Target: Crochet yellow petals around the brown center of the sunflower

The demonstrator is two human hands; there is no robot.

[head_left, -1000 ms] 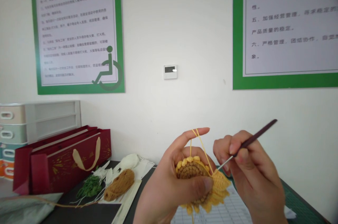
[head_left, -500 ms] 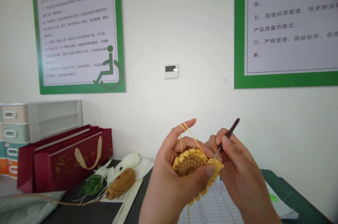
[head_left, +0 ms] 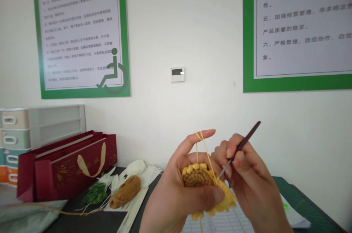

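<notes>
pinching bobbled yarn disc [head_left: 195, 177], left hand [head_left: 170, 203]; slim hook [head_left: 242, 143], right hand [head_left: 253, 189]

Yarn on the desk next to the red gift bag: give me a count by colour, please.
Brown yarn ball: 1
White yarn ball: 1
Green yarn bundle: 1
Total: 3

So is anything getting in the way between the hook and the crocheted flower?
Nothing visible does. The tip of the crochet hook in the right hand reaches the edge of the crocheted flower in the left hand, where the yellow yarn also runs.
</notes>
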